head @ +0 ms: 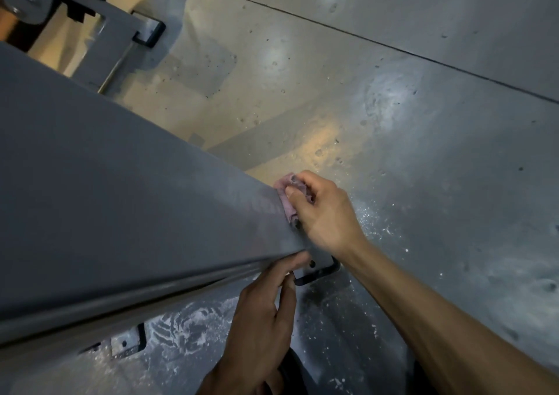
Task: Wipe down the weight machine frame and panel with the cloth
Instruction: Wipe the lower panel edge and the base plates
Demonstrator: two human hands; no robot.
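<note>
A wide grey panel (127, 189) of the weight machine fills the left half of the view and runs down toward the floor. My right hand (326, 213) grips a bunched pink cloth (287, 192) and presses it against the panel's right edge, low down near its foot. My left hand (266, 313) rests with its fingertips on the panel's lower edge, beside a black-rimmed foot plate (317, 269). Nothing is held in the left hand; its fingers lie close together against the metal.
Grey concrete floor (423, 140) with pale dusty smears lies below and right. A second bolted foot plate (127, 343) sits at lower left. Another grey frame member with a black-edged foot (148, 31) stands at upper left.
</note>
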